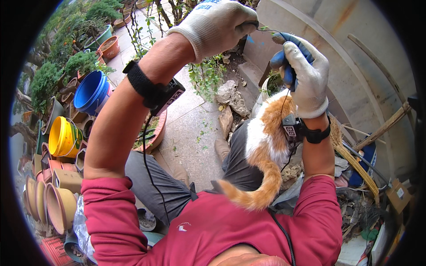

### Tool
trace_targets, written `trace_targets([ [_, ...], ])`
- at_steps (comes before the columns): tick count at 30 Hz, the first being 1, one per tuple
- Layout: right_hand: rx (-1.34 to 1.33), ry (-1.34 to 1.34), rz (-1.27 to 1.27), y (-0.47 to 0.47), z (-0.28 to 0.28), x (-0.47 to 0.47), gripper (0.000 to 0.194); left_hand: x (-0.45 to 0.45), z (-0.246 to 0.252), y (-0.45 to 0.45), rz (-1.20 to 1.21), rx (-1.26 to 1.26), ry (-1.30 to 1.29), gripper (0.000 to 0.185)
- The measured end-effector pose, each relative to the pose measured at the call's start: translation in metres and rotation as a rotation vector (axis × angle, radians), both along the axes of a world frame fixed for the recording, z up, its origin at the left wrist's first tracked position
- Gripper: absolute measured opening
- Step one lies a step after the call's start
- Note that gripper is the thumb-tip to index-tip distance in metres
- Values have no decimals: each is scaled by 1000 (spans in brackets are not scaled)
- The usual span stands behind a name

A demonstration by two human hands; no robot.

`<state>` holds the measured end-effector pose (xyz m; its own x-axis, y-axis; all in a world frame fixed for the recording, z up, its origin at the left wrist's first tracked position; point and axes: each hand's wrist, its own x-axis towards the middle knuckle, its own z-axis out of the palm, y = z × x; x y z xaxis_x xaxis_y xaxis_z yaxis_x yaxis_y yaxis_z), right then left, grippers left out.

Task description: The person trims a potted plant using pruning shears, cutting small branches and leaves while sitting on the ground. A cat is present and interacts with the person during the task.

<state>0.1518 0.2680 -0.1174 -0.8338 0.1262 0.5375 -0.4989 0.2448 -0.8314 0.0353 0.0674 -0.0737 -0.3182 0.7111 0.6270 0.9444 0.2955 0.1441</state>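
A thin dark wire (269, 30) spans the gap between my two hands, high in the view. My left hand (216, 28), in a white knitted work glove, is closed around one end of it. The wire runs to the fingers of my right hand (304, 71), whose glove has a blue coated palm; the fingertips pinch it, and a loose length hangs below. An orange-and-white cat (266, 133) is on my right thigh, just under my right hand, its tail curling toward my chest. Leafy trailing branches (208, 74) hang below my left hand. The cat's head is hidden.
On the left stand a blue bucket (91, 91), a yellow bucket (61, 138) and several plant pots (61, 206). Rough rocks (233, 98) lie ahead beside a pale wall (332, 40). A straw broom (356, 159) and a wooden pole (382, 128) lean at right.
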Motion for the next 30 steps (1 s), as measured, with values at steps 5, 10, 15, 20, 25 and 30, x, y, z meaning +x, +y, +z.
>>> trace_targets([
  [5,117,-4,-93,10,9,-11,29,3,1,-6,-33,-16,3,15],
  [10,63,-65,16,14,11,-9,30,13,9,-8,-13,-75,2,14],
  [15,39,-83,34,15,14,-6,31,25,14,3,134,-178,96,14],
  [20,12,-142,102,21,15,0,28,21,15,13,151,-172,34,16],
  [25,-11,-235,164,38,17,11,26,18,12,9,130,-150,136,17],
  [30,233,-127,-33,55,17,10,19,16,9,6,68,-183,136,19],
])
